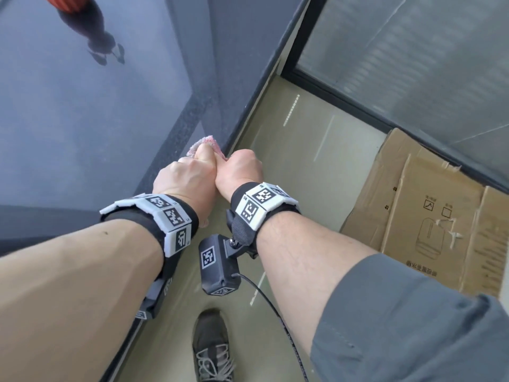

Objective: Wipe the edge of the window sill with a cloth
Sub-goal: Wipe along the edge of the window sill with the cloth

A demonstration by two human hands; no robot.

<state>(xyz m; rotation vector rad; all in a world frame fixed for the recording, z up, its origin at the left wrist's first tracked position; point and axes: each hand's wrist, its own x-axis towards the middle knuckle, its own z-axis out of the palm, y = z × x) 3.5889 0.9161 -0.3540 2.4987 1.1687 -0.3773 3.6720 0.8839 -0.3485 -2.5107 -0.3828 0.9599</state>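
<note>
A small pink cloth (205, 141) is bunched against the front edge of the dark speckled window sill (190, 111), which runs from lower left up to the top centre. My left hand (187, 177) is closed on the cloth, thumb on top. Pressed right against it, my right hand (239, 168) is also closed on the cloth's near end. Most of the cloth is hidden inside the two fists. Both wrists carry black bands with white marker tags.
Window glass (82, 100) lies left of the sill. Below are a tiled floor (303, 161), flattened cardboard (429, 216) at right, and a dark-framed glass door (413, 64) at upper right. My shoe (212, 346) stands on the floor; a cable hangs from the right wrist device.
</note>
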